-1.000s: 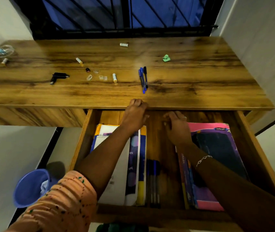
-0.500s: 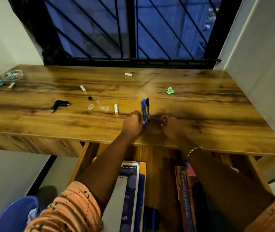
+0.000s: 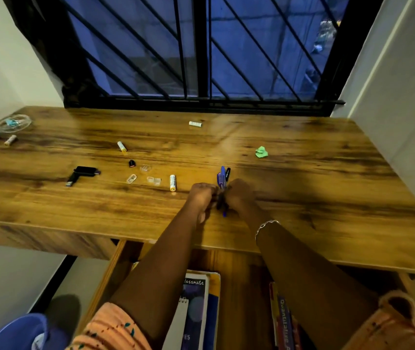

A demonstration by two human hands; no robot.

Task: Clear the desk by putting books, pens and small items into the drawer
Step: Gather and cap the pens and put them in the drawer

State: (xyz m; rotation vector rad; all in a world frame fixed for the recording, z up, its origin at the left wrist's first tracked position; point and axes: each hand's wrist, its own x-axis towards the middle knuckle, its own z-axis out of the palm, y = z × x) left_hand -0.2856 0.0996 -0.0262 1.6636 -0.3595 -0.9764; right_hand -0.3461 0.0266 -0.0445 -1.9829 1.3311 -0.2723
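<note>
A small bundle of blue and black pens [image 3: 222, 178] lies on the wooden desk [image 3: 302, 193] near its middle. My left hand [image 3: 202, 195] and my right hand [image 3: 239, 195] close on the bundle from either side, fingers curled round the pens. Below the desk edge the drawer [image 3: 115, 269] stands open, holding notebooks [image 3: 196, 311] on the left and more books [image 3: 283, 322] on the right. Loose batteries [image 3: 172, 183], clear caps [image 3: 154, 180], black USB sticks [image 3: 82, 173] and a green paper scrap [image 3: 261, 151] are scattered over the desk.
A barred window [image 3: 201, 59] backs the desk, with white walls on both sides. Teal wrappers and a clear lid [image 3: 12, 122] sit at the far left corner. A blue bin [image 3: 17, 332] stands on the floor at the lower left.
Both hands rose from inside the drawer to the desk top and closed round the pens. The view tilted upward, showing more window and less drawer.
</note>
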